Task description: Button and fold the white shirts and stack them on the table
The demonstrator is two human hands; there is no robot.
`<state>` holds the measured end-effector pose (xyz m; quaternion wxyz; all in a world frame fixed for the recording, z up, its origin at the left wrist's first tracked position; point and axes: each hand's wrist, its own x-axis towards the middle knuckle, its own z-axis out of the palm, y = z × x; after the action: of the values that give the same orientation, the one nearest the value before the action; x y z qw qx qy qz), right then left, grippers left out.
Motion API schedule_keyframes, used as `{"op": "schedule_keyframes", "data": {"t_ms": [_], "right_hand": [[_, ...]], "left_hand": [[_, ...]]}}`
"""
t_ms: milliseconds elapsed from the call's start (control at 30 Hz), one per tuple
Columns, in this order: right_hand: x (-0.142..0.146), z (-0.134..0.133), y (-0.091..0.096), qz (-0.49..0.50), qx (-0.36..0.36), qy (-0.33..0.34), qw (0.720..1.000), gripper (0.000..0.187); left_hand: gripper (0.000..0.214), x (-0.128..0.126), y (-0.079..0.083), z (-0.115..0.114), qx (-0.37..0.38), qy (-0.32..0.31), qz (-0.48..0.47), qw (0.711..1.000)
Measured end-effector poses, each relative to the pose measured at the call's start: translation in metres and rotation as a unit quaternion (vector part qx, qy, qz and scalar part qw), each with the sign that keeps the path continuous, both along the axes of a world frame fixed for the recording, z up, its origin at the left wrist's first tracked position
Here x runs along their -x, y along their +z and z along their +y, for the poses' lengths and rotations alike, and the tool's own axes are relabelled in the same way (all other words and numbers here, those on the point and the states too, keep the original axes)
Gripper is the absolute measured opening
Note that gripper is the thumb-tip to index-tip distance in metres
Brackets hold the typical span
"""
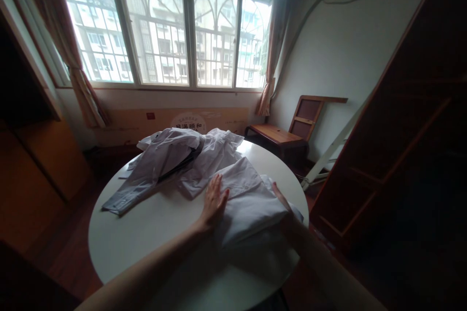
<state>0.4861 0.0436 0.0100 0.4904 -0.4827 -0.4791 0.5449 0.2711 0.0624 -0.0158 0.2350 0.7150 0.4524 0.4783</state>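
A folded light-coloured shirt [251, 209] lies toward the right side of the round white table [146, 238]. My left hand [213, 204] rests on its left edge, fingers stretched out and thumb apart. At the shirt's right edge is my right hand [283, 201], seen from the side with its visible fingers straight. Shadow and the angle hide part of that hand. Behind the folded shirt sits a loose heap of pale shirts [219, 150], with a grey sleeve [126, 200] trailing to the left and a dark strip in its folds.
Beyond the table a long cardboard box [138, 124] leans below the barred window [156, 34]. A low wooden bench [279, 133] stands at the back right. On the right a dark wooden panel [368, 155] slants beside a white folding frame [333, 148].
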Motion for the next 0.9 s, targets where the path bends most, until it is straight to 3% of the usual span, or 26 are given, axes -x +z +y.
{"op": "schedule_keyframes", "data": {"t_ms": [133, 267, 333, 633, 767, 900], "right_hand": [[-0.026, 0.002, 0.012, -0.05, 0.076, -0.043, 0.995, 0.048], [-0.039, 0.012, 0.005, -0.211, 0.023, -0.03, 0.977, 0.035], [-0.041, 0.013, -0.003, -0.242, -0.006, -0.025, 0.97, 0.031], [-0.049, 0.001, -0.011, -0.136, 0.024, -0.015, 0.99, 0.018], [-0.056, 0.002, -0.014, -0.09, 0.022, -0.035, 0.995, 0.014], [-0.065, 0.007, -0.018, -0.117, 0.023, -0.073, 0.99, 0.018]], "left_hand": [[0.055, -0.003, 0.0, -0.001, 0.007, -0.011, 0.003, 1.0], [0.054, 0.0, -0.002, 0.0, 0.036, -0.007, -0.084, 0.996], [0.054, 0.002, -0.005, 0.0, 0.056, -0.002, -0.119, 0.991], [0.057, 0.0, -0.008, 0.004, 0.079, -0.028, -0.083, 0.993], [0.06, -0.005, -0.004, 0.002, 0.072, -0.036, -0.015, 0.997], [0.062, -0.01, -0.003, 0.0, 0.06, -0.037, 0.069, 0.995]]}}
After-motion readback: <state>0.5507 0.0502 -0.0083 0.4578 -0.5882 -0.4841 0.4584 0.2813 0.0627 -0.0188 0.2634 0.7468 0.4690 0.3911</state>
